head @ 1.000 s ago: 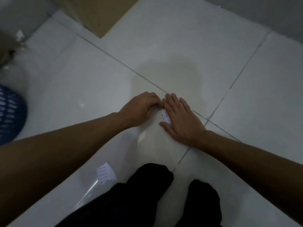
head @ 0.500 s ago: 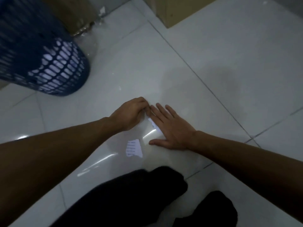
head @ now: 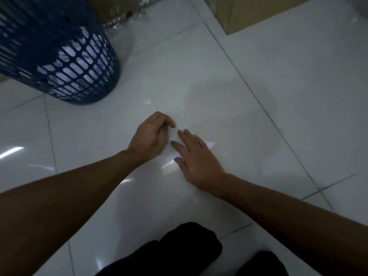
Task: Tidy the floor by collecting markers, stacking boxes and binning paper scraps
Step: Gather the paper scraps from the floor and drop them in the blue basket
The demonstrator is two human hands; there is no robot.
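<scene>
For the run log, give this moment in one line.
right hand: flat on paper scrap | left hand: curled, contents hidden | blue basket: binned paper inside

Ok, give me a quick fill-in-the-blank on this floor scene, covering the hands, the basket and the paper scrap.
1. The mesh basket is coloured ___.
2. The paper scrap lies ___ the right hand.
3. The left hand has its fingers ___.
Missing words: blue; under; curled.
</scene>
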